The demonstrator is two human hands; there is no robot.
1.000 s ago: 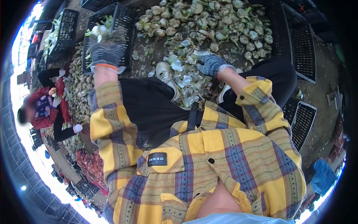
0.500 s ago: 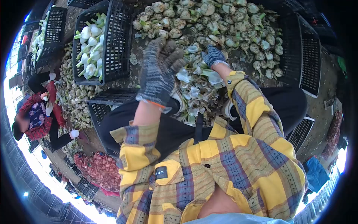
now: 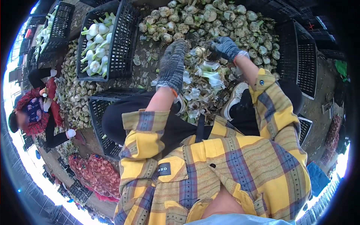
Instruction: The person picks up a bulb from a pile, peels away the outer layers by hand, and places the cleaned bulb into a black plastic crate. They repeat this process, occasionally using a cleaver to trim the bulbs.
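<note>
My left hand (image 3: 173, 63), in a grey knitted glove, reaches to the near edge of a heap of untrimmed garlic bulbs (image 3: 210, 15). Its fingers are stretched forward and nothing shows in them. To the right, my right hand (image 3: 225, 48), gloved alike, points inward with fingers bent and apart; no held thing is visible, though its underside is hidden. Between the hands lies a pale garlic bulb (image 3: 200, 51) among loose skins. A pile of peeled garlic skins and leaves (image 3: 204, 78) covers the ground between my shoes.
A black crate (image 3: 122, 45) of cleaned white garlic stands at the left, with another crate (image 3: 98, 123) beside my knee. Black crates (image 3: 305, 60) stand at the right. A person (image 3: 35, 112) works at the far left near red mesh sacks (image 3: 93, 174).
My left hand has moved forward and right, its spread fingers coming together near the heap. My right hand has shifted slightly right and forward. The view has tilted a little.
</note>
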